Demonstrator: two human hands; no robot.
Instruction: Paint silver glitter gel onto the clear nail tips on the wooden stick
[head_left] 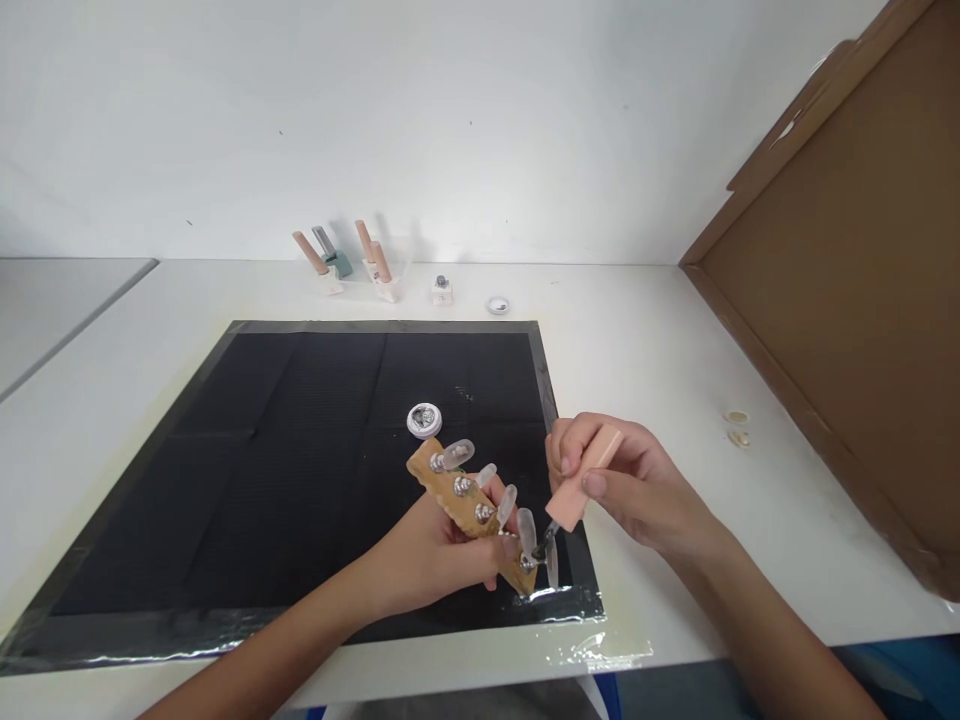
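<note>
By near right corner of mat (247, 480) | left hand (427, 560) closed on nail-tip holder (459, 503), fingers (496, 488) partly hidden | right hand (641, 490) pinches brush (583, 482), bristles (539, 551) unclear

You have free passage leftward from your left hand (439, 550) over the black mat (225, 480). Ahead, the round tin (424, 421) blocks you just beyond the far end of the strip (448, 497). Your right hand (641, 478) and its brush (583, 480) close the gap at the near end. Rightward, you can cross the white tabletop (637, 350) until two small pieces (739, 439) and the cardboard (840, 300); bottles (386, 290) obstruct the back.
</note>
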